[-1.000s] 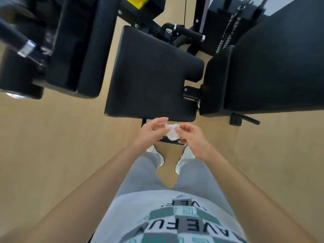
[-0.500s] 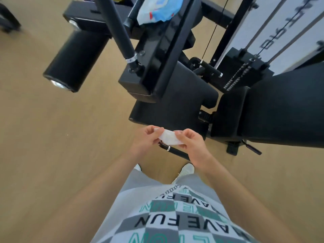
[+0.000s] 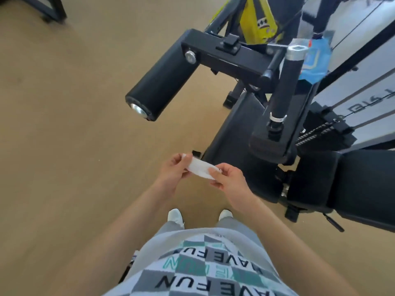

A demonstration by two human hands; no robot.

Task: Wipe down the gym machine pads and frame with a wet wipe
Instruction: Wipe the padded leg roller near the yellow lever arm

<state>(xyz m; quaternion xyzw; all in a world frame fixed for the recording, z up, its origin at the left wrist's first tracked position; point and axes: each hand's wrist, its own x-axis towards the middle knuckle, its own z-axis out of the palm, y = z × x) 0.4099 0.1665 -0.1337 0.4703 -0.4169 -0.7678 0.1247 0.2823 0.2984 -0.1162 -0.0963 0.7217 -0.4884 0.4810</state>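
White wet wipe (image 3: pixel 202 170) between the left hand (image 3: pixel 173 171) and right hand (image 3: pixel 229 180), black roller pad (image 3: pixel 162 82) with silver end cap (image 3: pixel 138 109) above them, black seat pad (image 3: pixel 235 150) just beyond the right hand, blurred blue packet (image 3: pixel 315 60), possibly wipes, far above, tan floor (image 3: pixel 64 146), grey, white and teal checked shirt (image 3: pixel 203 270) with black lettering below the hands.

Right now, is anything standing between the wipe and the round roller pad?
Nothing visible does. Both the left hand and right hand pinch the wet wipe, and only bare floor shows between it and the roller pad.
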